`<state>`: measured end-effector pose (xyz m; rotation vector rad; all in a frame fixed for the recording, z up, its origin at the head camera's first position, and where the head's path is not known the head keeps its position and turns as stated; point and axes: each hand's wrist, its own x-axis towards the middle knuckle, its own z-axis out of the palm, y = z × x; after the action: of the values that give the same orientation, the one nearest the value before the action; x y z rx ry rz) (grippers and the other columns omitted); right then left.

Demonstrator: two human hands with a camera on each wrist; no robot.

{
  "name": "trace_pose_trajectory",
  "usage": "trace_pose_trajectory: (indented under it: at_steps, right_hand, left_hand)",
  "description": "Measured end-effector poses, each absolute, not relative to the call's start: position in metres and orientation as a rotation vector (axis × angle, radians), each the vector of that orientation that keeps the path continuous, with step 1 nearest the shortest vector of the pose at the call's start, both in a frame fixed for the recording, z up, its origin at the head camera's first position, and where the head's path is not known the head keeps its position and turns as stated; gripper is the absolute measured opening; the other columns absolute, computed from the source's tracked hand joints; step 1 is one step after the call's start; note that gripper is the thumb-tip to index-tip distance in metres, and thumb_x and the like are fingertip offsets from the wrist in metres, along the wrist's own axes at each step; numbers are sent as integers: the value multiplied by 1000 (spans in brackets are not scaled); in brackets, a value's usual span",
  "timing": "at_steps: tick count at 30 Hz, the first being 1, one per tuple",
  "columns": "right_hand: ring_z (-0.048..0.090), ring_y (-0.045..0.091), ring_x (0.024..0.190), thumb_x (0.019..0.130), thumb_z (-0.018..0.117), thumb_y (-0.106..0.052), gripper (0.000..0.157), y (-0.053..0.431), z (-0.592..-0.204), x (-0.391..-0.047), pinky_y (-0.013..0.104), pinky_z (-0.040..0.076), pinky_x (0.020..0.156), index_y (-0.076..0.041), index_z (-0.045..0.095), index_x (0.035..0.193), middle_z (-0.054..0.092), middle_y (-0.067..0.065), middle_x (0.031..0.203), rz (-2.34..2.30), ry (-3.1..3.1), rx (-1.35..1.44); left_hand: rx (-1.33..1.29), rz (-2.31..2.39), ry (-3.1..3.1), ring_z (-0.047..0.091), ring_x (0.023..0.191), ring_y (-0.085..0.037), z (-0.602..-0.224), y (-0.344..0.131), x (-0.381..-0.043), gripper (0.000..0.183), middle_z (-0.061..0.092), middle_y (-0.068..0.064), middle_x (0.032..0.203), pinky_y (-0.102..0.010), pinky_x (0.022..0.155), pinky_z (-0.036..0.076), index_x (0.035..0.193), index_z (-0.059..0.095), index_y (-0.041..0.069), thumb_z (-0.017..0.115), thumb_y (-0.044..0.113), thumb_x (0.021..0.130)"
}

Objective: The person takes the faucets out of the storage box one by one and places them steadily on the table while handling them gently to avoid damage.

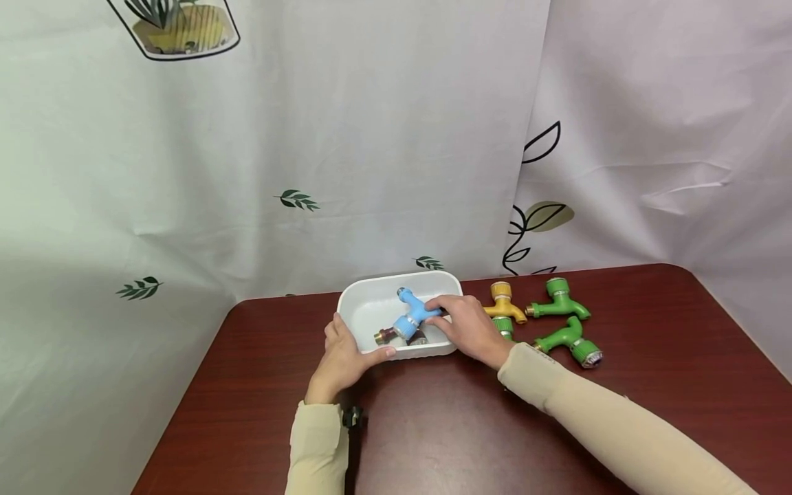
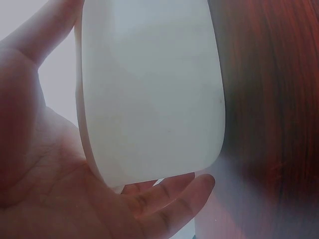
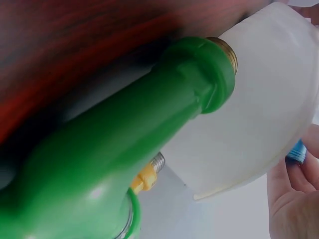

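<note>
A white plastic tub (image 1: 365, 299) stands at the table's back edge. My left hand (image 1: 339, 354) grips its left front corner, thumb along the front rim; in the left wrist view the fingers curl round the tub's wall (image 2: 149, 99). Inside the tub, my right hand (image 1: 468, 328) pinches a light blue tap (image 1: 411, 317) by one end. Partly covered by it is a dark brown tap (image 1: 386, 335) with a brass threaded end. In the right wrist view, only a bit of the blue tap (image 3: 297, 152) shows between the fingers.
Right of the tub lie a yellow tap (image 1: 502, 299) and several green taps, one at the back (image 1: 559, 300) and one nearer (image 1: 569, 335). One green tap (image 3: 124, 119) looms large in the right wrist view. A patterned white cloth (image 1: 383, 137) hangs behind the table.
</note>
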<state>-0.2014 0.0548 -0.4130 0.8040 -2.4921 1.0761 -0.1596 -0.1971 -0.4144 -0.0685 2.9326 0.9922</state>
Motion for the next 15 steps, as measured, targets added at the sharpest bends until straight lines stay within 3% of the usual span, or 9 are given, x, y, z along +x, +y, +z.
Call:
trace_pose_trajectory:
  at_steps: [7, 15]
  right_hand:
    - [71, 19, 90, 83, 83, -9, 21, 68, -410, -200, 38, 57, 77, -3, 76, 102, 76, 8, 100, 1059, -2456, 818]
    - [63, 12, 77, 82, 83, -9, 23, 86, -408, -198, 34, 53, 70, -4, 76, 102, 75, 6, 98, 1017, -2457, 807]
  left_hand:
    - [-81, 981, 2935, 33, 130, -51, -414, -197, -160, 136, 18, -37, 148, -57, 102, 41, 151, -3, -16, 87, 50, 74]
    - [-76, 985, 2939, 33, 129, -50, -415, -197, -159, 135, 19, -36, 147, -56, 102, 42, 151, -2, -16, 87, 50, 74]
